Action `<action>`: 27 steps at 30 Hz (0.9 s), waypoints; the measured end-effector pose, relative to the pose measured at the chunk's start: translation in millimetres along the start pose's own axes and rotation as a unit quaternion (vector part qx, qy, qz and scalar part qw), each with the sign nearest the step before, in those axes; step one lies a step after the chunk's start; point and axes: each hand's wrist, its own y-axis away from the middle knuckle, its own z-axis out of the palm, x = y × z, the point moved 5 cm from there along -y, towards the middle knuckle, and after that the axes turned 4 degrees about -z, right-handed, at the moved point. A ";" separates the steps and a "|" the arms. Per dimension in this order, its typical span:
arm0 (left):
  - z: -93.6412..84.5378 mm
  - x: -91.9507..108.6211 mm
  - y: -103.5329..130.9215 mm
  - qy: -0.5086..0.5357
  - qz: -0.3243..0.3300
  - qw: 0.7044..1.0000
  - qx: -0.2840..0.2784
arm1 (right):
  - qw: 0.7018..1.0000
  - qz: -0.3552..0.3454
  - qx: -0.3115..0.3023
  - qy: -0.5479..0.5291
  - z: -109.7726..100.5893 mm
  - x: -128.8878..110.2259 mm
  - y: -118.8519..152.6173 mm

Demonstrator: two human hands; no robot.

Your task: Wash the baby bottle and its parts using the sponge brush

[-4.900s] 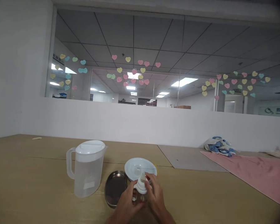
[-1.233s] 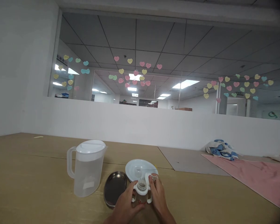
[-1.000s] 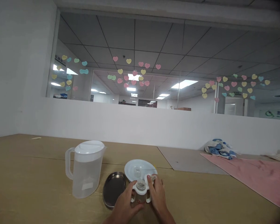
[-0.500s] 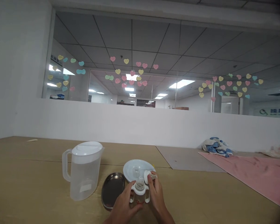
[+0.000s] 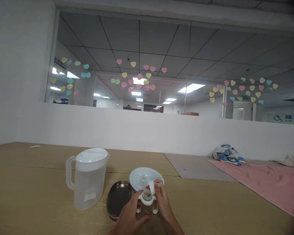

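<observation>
A clear bottle [image 5: 146, 208] with a white collar and two white side handles stands upright, its mouth uncovered. Around its left side and handle my left hand [image 5: 132, 213] is wrapped. My right hand [image 5: 163, 202] pinches a white cap with a clear nipple [image 5: 152, 188] just above and right of the bottle mouth, tilted on its side. Behind them lies a white bowl [image 5: 139, 173] with a small clear item [image 5: 143, 179] in it. A metal kidney-shaped tray [image 5: 118, 199] sits to the left of my left hand.
A lidded clear pitcher [image 5: 89, 186] stands on the table [image 5: 39, 195] left of the tray. At the right lie a pink cloth [image 5: 264, 179] and a crumpled blue and white cloth [image 5: 227, 154]. A white wall [image 5: 124, 130] with a window rises behind.
The white cap in my right hand has turned onto its edge and shifted slightly left, nearer the bottle mouth. My left hand and the bottle are almost unmoved.
</observation>
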 end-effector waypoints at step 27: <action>2.0 -5.7 -0.7 -0.013 -0.004 1.000 0.006 | 0.980 -0.064 0.104 0.157 -40.2 -5.2 -13.0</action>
